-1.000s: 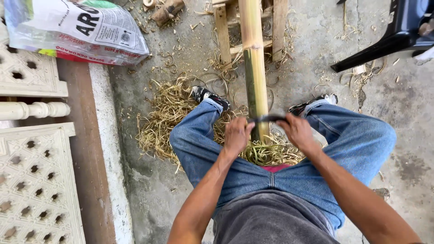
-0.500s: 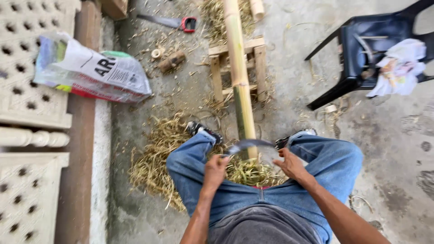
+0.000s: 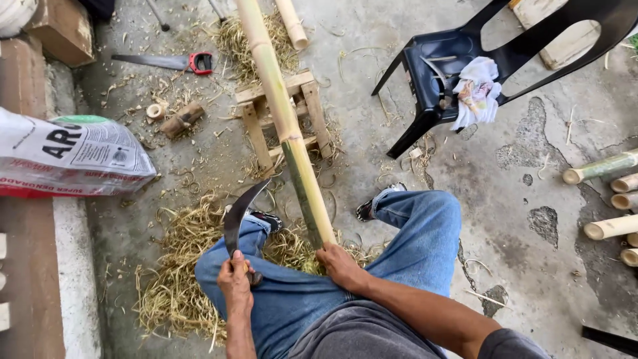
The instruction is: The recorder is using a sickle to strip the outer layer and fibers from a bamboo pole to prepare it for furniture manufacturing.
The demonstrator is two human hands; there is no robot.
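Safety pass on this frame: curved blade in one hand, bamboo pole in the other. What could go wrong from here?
1. The curved blade, in the left hand, points up just above the left knee; a slip might cut the leg.
2. The right hand has only a one-hand grip on the bamboo pole, which rests on the small wooden stand; it could roll or slide off.
3. Shavings underfoot may be slippery.
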